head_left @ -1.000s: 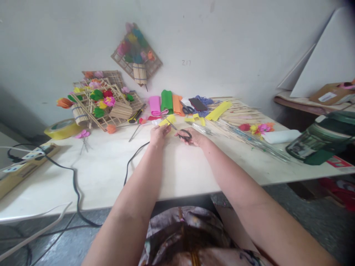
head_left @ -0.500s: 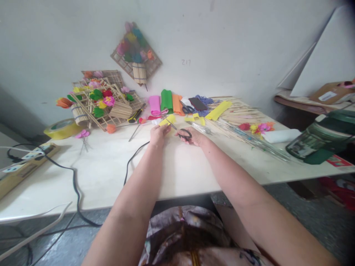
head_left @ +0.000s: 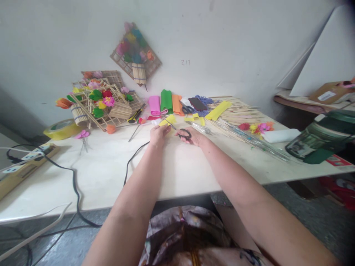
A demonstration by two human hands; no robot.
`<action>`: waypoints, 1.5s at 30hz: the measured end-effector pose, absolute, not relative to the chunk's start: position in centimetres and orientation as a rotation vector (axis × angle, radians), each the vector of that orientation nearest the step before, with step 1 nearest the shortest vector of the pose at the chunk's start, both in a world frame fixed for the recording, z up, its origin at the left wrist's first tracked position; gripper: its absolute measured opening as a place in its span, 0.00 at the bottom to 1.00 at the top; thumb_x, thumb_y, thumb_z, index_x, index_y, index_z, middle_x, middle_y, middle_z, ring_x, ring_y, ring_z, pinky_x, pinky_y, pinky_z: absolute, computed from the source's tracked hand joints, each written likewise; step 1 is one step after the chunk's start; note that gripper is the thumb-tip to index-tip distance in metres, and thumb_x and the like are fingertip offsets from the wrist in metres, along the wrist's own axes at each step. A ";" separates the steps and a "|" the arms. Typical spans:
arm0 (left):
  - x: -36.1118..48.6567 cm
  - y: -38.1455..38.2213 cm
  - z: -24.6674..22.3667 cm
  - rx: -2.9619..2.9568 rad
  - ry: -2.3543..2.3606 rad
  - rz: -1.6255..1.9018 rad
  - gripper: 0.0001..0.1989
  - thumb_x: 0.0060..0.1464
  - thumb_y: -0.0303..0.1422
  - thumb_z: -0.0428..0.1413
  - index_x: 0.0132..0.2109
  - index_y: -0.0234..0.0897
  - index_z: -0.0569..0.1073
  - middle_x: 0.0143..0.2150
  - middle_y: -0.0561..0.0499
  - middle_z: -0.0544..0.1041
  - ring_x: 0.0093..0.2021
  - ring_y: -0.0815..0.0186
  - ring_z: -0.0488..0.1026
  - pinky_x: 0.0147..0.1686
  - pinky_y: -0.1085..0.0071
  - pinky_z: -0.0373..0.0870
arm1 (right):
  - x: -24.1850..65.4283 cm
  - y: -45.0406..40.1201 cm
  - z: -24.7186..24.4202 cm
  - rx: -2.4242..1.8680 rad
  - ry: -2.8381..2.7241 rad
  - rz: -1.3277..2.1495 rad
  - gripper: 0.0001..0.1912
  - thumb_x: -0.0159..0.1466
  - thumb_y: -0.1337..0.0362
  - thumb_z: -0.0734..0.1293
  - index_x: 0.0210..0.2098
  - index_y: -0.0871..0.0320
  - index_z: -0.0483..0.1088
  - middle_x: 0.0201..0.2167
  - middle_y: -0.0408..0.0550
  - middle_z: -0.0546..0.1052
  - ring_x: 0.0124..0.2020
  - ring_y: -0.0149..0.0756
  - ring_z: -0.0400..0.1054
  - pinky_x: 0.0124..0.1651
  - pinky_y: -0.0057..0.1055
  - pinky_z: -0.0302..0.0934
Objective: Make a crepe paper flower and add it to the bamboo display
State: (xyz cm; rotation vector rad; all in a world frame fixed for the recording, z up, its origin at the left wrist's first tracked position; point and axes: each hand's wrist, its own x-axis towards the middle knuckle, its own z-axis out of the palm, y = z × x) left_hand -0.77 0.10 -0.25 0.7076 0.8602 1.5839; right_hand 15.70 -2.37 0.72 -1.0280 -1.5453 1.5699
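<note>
The left hand [head_left: 159, 136] pinches the yellow paper [head_left: 170, 119]; the right hand [head_left: 194, 137] curls round the black-handled scissors [head_left: 185, 130], blades at the paper, over the white table [head_left: 183, 170], near the green roll [head_left: 166, 101].

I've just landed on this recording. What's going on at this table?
A person's right hand holds black-handled scissors, with the blades at a yellow piece held by the left hand. Whether they are cutting is too small to tell. Behind the hands stand pink, green and orange rolls; flower-decorated stick lattices are piled to the left, and thin sticks lie to the right.
</note>
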 end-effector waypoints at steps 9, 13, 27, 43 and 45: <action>-0.8 0.2 -0.3 0.703 0.858 1.588 0.06 0.38 0.21 0.62 0.28 0.28 0.73 0.25 0.49 0.74 0.26 0.70 0.73 0.35 0.72 0.72 | 15.4 -2.6 0.9 -0.983 -1.532 1.542 0.18 0.53 0.53 0.70 0.29 0.64 0.68 0.12 0.35 0.61 0.12 0.19 0.48 0.13 0.19 0.40; -0.9 0.3 -0.3 0.702 0.855 1.591 0.06 0.38 0.21 0.61 0.28 0.28 0.73 0.25 0.49 0.75 0.26 0.70 0.73 0.34 0.72 0.72 | 15.2 -2.7 1.2 -1.008 -1.522 1.528 0.16 0.54 0.54 0.69 0.28 0.64 0.68 0.12 0.35 0.61 0.11 0.19 0.48 0.12 0.19 0.40; -1.0 0.3 -0.5 0.703 0.853 1.594 0.06 0.39 0.22 0.62 0.29 0.28 0.73 0.25 0.49 0.74 0.26 0.71 0.72 0.36 0.72 0.72 | 15.0 -2.2 0.7 -1.076 -1.508 1.529 0.13 0.57 0.58 0.68 0.29 0.64 0.70 0.11 0.35 0.62 0.10 0.19 0.48 0.11 0.19 0.42; -0.8 0.0 -0.2 0.732 0.858 1.558 0.09 0.37 0.23 0.64 0.30 0.30 0.72 0.26 0.49 0.74 0.26 0.70 0.72 0.36 0.71 0.72 | 15.1 -2.2 0.6 -1.074 -1.529 1.520 0.13 0.56 0.58 0.69 0.30 0.64 0.70 0.11 0.35 0.61 0.11 0.19 0.48 0.12 0.19 0.41; -0.9 0.0 -0.2 0.733 0.853 1.560 0.09 0.37 0.23 0.64 0.29 0.29 0.72 0.26 0.49 0.74 0.26 0.70 0.72 0.36 0.71 0.72 | 15.1 -2.1 0.6 -1.073 -1.534 1.503 0.13 0.56 0.58 0.69 0.30 0.64 0.70 0.12 0.34 0.61 0.11 0.19 0.48 0.12 0.19 0.41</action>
